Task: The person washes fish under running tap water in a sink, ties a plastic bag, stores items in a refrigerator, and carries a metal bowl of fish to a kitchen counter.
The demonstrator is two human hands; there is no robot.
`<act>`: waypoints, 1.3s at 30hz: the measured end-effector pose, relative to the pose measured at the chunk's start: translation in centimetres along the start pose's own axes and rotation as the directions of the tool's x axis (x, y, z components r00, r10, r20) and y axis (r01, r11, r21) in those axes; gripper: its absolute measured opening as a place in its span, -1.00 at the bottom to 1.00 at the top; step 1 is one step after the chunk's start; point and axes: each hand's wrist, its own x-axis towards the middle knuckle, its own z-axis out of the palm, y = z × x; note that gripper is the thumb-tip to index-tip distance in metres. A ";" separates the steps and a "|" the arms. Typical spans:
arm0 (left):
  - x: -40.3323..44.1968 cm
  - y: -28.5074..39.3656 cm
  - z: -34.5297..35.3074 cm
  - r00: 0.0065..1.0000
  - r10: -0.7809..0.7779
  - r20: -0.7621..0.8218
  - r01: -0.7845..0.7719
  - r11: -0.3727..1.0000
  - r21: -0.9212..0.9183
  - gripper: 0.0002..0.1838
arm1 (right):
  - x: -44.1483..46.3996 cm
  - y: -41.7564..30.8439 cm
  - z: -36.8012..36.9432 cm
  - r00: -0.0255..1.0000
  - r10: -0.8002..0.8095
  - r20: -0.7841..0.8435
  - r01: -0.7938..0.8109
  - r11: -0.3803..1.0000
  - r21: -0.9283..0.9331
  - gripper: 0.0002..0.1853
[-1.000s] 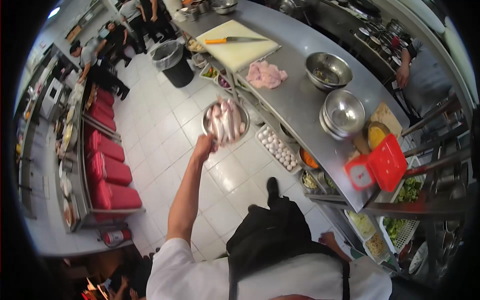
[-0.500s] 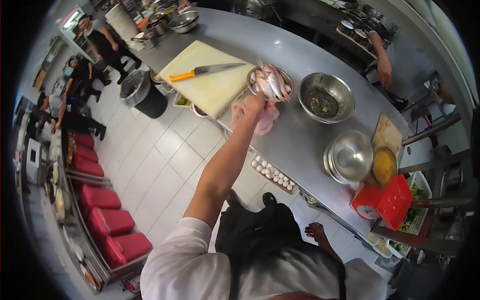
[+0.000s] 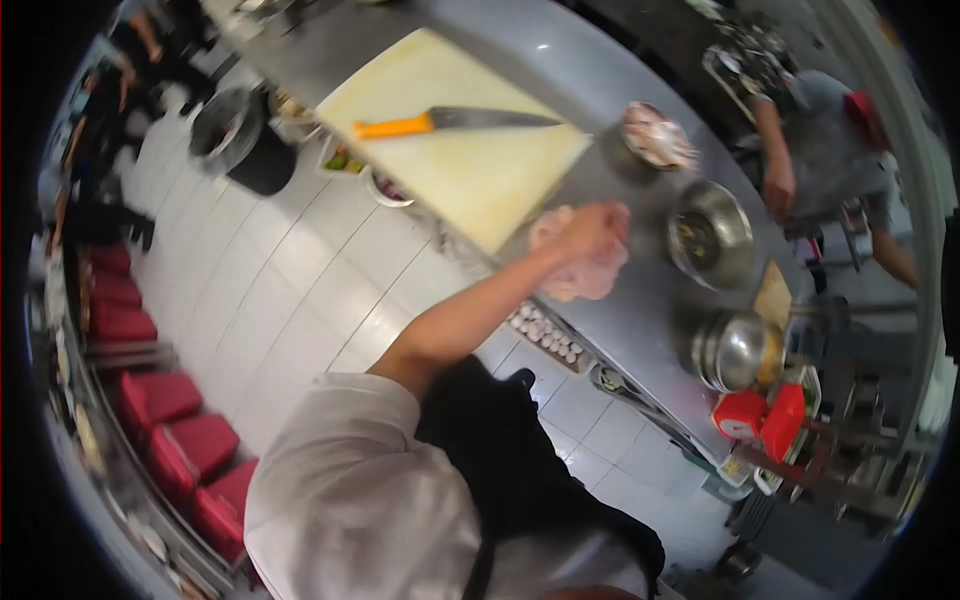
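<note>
My left hand (image 3: 598,232) is over a crumpled, translucent pink plastic bag (image 3: 588,278) on the steel table. Blur smears its fingers, so whether they grip the bag does not show. Beyond it stands a metal bowl of pinkish whole fish (image 3: 658,135), apart from the hand. To the left, a knife with an orange handle (image 3: 395,126) lies across a large white cutting board (image 3: 470,185). A wider metal bowl (image 3: 735,235) with some scraps in it is right of the bag. My right hand is out of view.
Stacked metal bowls (image 3: 740,350) and a red scale (image 3: 742,415) stand toward the right end of the table. A tray of eggs (image 3: 545,335) is below the table edge. A lined bin (image 3: 265,160) stands at left. A co-worker (image 3: 835,140) is across the table.
My left hand has left the fish bowl and is now over the pink bag. The view has swung, shifting the table items. My right hand, visible before, has gone from view.
</note>
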 end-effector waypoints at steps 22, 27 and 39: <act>-55.7 -19.3 -42.0 0.352 -0.909 -0.223 0.919 0.381 -0.100 -0.60 | 7.5 -7.5 26.5 0.995 -0.009 0.102 0.030 0.979 -0.202 -0.68; -59.1 -19.6 -50.4 0.400 -0.838 -0.371 0.873 0.472 -0.124 -0.64 | 8.1 -4.4 35.3 0.986 -0.113 0.125 0.156 0.891 -0.425 -0.77; -45.0 -29.8 -60.6 0.400 -0.914 0.074 0.828 0.394 0.399 -0.66 | -7.2 1.0 41.8 0.896 -0.179 -0.406 0.244 0.963 0.114 -0.79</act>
